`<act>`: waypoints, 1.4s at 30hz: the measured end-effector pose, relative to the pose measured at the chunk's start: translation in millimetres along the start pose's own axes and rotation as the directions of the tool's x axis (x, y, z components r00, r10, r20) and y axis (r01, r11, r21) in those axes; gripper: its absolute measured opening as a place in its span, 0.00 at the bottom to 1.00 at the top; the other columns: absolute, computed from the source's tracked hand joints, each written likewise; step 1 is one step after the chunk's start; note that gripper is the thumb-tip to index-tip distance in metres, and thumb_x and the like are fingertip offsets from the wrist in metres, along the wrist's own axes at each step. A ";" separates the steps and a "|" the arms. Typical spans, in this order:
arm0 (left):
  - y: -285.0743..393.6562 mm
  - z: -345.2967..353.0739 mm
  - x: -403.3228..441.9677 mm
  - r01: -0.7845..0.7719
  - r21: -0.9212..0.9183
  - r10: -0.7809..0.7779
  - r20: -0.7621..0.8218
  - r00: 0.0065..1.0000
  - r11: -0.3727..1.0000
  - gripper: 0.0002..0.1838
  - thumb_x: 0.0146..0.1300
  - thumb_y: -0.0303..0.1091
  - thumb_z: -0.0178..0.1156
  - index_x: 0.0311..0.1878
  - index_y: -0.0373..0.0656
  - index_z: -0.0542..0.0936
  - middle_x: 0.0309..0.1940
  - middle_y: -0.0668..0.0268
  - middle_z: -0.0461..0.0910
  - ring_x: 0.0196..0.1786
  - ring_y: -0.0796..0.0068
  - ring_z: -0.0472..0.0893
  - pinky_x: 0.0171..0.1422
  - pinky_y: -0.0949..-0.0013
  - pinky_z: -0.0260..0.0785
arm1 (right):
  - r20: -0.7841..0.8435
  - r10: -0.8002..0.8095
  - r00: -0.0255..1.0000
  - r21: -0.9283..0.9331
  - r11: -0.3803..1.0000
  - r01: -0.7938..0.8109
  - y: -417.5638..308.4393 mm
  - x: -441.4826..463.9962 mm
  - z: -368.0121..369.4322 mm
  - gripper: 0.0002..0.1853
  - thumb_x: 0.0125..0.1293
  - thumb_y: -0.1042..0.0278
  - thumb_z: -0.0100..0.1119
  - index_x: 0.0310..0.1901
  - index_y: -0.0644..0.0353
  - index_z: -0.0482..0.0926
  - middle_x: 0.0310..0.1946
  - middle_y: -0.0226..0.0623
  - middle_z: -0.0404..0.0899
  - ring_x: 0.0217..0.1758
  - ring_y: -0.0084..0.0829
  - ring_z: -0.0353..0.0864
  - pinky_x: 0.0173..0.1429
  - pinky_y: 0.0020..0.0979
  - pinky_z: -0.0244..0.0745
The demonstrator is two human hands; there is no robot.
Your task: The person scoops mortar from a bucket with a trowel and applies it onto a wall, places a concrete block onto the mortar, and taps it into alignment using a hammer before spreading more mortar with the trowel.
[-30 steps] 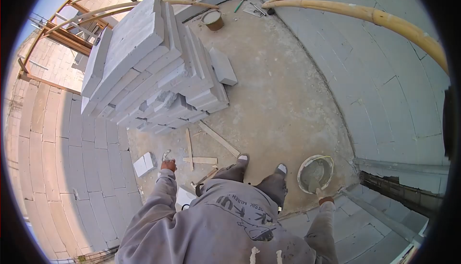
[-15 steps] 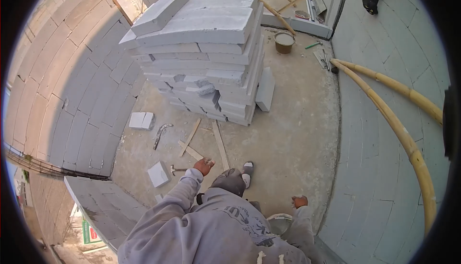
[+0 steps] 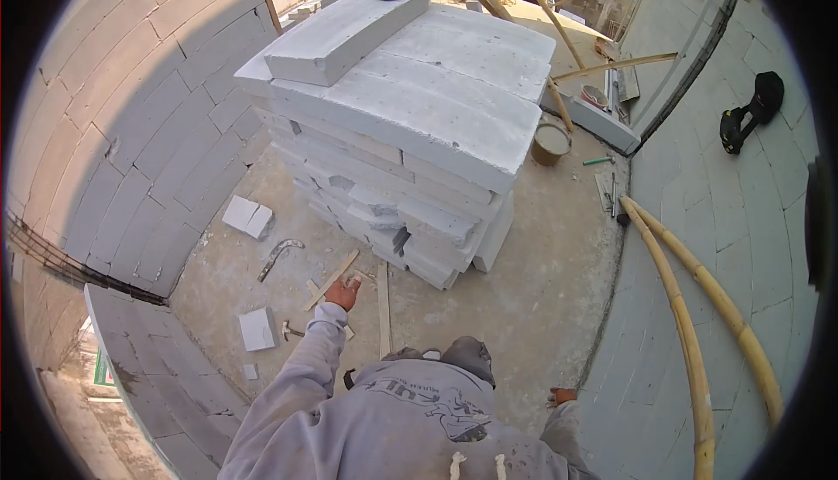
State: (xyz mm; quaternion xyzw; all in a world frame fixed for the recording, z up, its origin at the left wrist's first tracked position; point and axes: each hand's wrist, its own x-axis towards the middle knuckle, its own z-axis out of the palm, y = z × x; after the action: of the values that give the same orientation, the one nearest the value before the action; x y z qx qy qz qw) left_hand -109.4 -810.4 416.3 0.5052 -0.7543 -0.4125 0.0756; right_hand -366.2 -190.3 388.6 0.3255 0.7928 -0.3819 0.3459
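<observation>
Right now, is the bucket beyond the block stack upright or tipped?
Upright: the bucket sits base-down on the floor, round rim facing up, just past the block stack.

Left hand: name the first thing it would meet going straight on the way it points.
Most likely the near side of the block stack, ahead of the fingers of the left hand. Its height is unclear, so it may instead brush the wooden strips on the floor first.
</observation>
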 end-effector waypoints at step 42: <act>-312.0 -122.1 104.2 0.391 0.563 -0.646 0.375 0.664 0.728 0.23 0.49 0.49 0.64 0.46 0.48 0.74 0.41 0.56 0.81 0.47 0.56 0.80 0.51 0.56 0.71 | 0.606 -0.792 -0.070 -0.611 -0.520 0.597 -897.5 -558.0 630.6 0.27 0.57 0.53 0.59 0.54 0.63 0.73 0.51 0.49 0.74 0.55 0.44 0.73 0.59 0.36 0.66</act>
State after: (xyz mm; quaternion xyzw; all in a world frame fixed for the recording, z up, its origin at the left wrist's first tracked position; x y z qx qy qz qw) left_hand 123.9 -1009.6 245.9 0.5669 -0.6327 -0.3632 -0.3826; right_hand -571.3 -1300.2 879.0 -0.5474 0.8361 -0.0162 -0.0328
